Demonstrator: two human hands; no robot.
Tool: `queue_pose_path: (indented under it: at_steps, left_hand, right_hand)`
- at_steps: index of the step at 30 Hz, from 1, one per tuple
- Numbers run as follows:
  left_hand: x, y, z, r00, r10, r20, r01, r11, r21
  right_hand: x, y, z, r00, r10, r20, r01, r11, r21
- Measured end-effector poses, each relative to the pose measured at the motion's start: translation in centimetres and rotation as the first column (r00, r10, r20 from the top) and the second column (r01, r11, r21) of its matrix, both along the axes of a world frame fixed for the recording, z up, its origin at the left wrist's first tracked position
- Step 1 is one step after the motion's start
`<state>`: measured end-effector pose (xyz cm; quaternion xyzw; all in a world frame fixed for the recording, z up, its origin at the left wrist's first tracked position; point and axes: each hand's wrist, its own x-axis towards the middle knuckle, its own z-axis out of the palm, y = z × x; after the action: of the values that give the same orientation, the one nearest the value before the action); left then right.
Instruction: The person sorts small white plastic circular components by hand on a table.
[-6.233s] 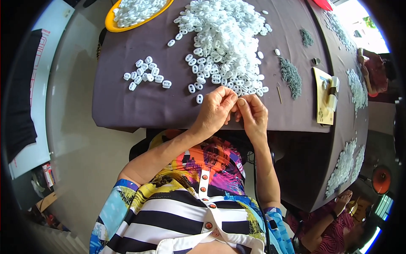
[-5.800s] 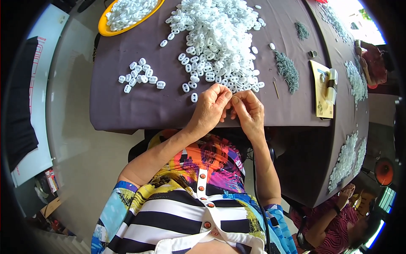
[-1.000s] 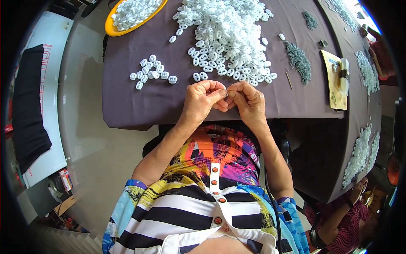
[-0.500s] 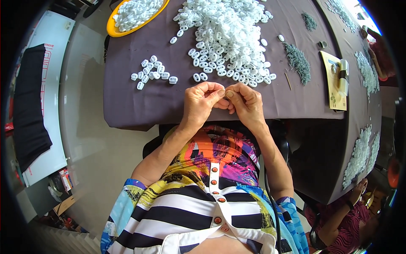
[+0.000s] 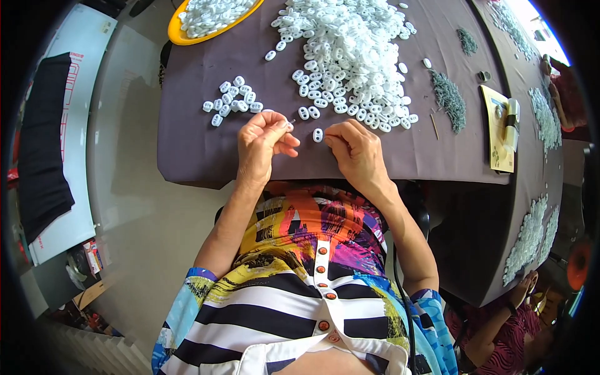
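My left hand (image 5: 265, 147) is over the near part of the table, thumb and forefinger pinched on a small thin piece (image 5: 292, 122) too tiny to make out; its other fingers curl loosely. To its right, my right hand (image 5: 359, 153) pinches the edge of a white oval plastic piece with two holes (image 5: 318, 135), just above the cloth. The large heap of the same white pieces (image 5: 356, 56) lies beyond both hands. Just past my left hand sits a small group of white pieces (image 5: 232, 98), which look thicker.
A yellow-rimmed bowl (image 5: 177, 36) of white pieces stands at the far left. Grey pin-like bits (image 5: 449, 100) lie at right, beside a thin brown stick (image 5: 435, 126) and a yellow card (image 5: 497, 131). Another person's hand (image 5: 528, 286) is at the adjoining table.
My hands were together and have moved apart, the left one leftward. The right hand now shows a white two-hole piece in its fingertips. The view has shifted slightly.
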<state>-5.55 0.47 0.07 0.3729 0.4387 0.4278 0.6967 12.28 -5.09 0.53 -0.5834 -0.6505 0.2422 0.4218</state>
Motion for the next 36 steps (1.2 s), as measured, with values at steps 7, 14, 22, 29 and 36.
queue_pose_path:
  at_steps: [7, 14, 22, 29, 36]
  left_hand:
    - [0.6, -0.7, -0.3, 1.000, -0.028, -0.011, 0.028, 1.000, -0.006]
    - [0.9, -0.9, -0.5, 0.998, -0.048, -0.051, 0.048, 0.999, 0.010]
    - [2.4, -1.3, -0.5, 0.996, -0.084, 0.017, 0.084, 0.996, 0.030]
    - [3.9, -1.4, 0.5, 0.989, -0.137, 0.054, 0.135, 0.990, 0.035]
    - [4.9, -1.5, 1.0, 0.983, -0.164, 0.087, 0.160, 0.986, 0.049]
  right_hand:
    - [-0.9, 1.2, 0.6, 0.958, 0.084, 0.274, -0.061, 0.994, -0.091]
    - [-0.4, 1.1, 0.8, 0.952, 0.128, 0.276, -0.100, 0.988, -0.116]
    - [0.9, 0.3, 0.0, 0.636, -0.228, -0.737, -0.160, 0.895, -0.416]
    - [2.2, 0.2, -0.7, 0.214, -0.259, -0.942, -0.301, 0.900, -0.316]
    - [2.5, 0.2, -0.8, 0.076, -0.233, -0.970, -0.346, 0.906, -0.245]
